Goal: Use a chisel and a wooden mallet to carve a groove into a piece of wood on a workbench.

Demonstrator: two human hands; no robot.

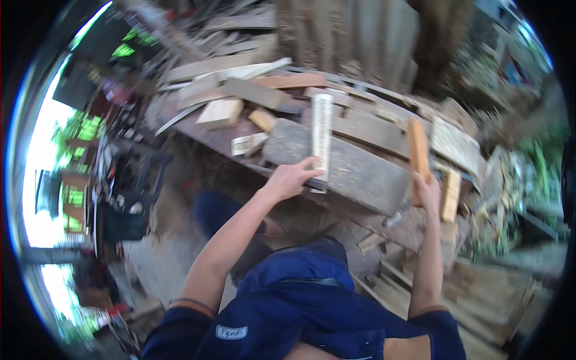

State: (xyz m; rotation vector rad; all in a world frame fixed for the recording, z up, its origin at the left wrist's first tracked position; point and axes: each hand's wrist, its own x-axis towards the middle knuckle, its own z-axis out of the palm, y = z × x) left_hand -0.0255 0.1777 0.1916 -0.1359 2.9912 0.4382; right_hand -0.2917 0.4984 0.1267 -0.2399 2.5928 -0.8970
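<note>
My left hand [292, 179] is closed at the near end of a pale, narrow wooden strip [322, 123], its fingers at the strip's left side. The strip lies across a thick grey wooden block [366, 171] on the workbench [207, 133]. Something dark shows under the left fingers, too blurred to name. To the right, my right hand [426, 191] is wrapped round an orange-brown wooden bar [417, 147], which stands tilted upward beside the block's right end. The bar's lower part is partly hidden by the fingers.
Several offcuts crowd the bench, among them a light block [220, 113], a grey board [255, 93] and a yellowish block [450, 195] right of my right hand. Scrap boards [240, 24] pile up behind. Planks [480, 288] lean at the lower right.
</note>
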